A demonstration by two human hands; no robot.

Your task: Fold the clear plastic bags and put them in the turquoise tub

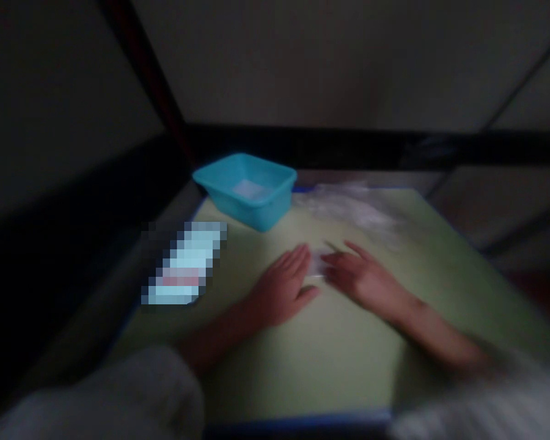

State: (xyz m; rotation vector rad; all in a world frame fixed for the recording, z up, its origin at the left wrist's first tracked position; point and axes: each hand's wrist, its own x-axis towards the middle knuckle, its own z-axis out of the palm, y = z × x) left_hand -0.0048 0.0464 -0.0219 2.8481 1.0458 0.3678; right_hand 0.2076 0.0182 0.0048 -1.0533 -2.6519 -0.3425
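My left hand (pixel 286 287) lies flat on the pale green table top (pixel 321 360), its fingers stretched out and the thumb apart. Its fingertips touch or nearly touch the left edge of a small whitish, see-through piece (pixel 318 264), which looks like plastic film or a little bag. From the other side my right hand (pixel 357 275) reaches over that piece, fingers bent and close together, one finger raised. A thin dark stick-like thing (pixel 332 247) shows by its fingertips. Blur hides what the right fingers hold.
A turquoise plastic basket (pixel 270 211) with something white inside stands at the back left. Crumpled clear plastic (pixel 357 205) lies at the back right. A pixelated phone-like screen (pixel 187 263) is at the left edge. A wall (pixel 339 67) rises behind the table.
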